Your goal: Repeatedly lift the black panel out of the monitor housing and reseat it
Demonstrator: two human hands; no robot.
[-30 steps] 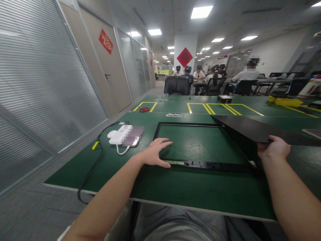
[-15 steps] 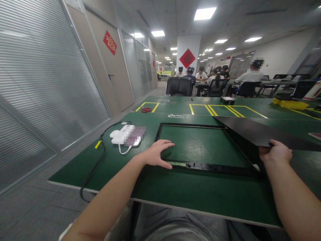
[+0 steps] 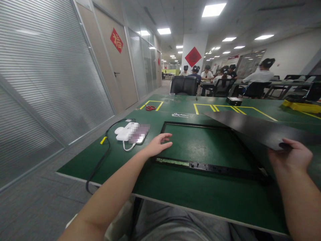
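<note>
A thin dark panel (image 3: 253, 129) is tilted above the right side of a black rectangular frame (image 3: 225, 169). My right hand (image 3: 291, 154) grips the panel's near edge, thumb on top and the other fingers partly hidden beneath. The frame lies on the green table, and the table top shows through its opening. Along its near bar runs a greenish strip (image 3: 173, 162). At the frame's left side is my left hand (image 3: 159, 144), fingers apart and curved, holding nothing. Whether it touches the frame's left bar I cannot tell.
White devices (image 3: 127, 130) and a phone (image 3: 141, 135) lie left on the green table (image 3: 120, 177), beside a black cable (image 3: 100, 160). Farther back are red scissors (image 3: 150, 108), small white pieces (image 3: 180, 115), a clear cup (image 3: 172, 96), a black box (image 3: 234, 101) and a yellow item (image 3: 299, 106). People sit beyond.
My right hand has moved right with the panel, away from the frame's right bar. My left hand has drawn its fingers closer together and shifted off the frame's near bar.
</note>
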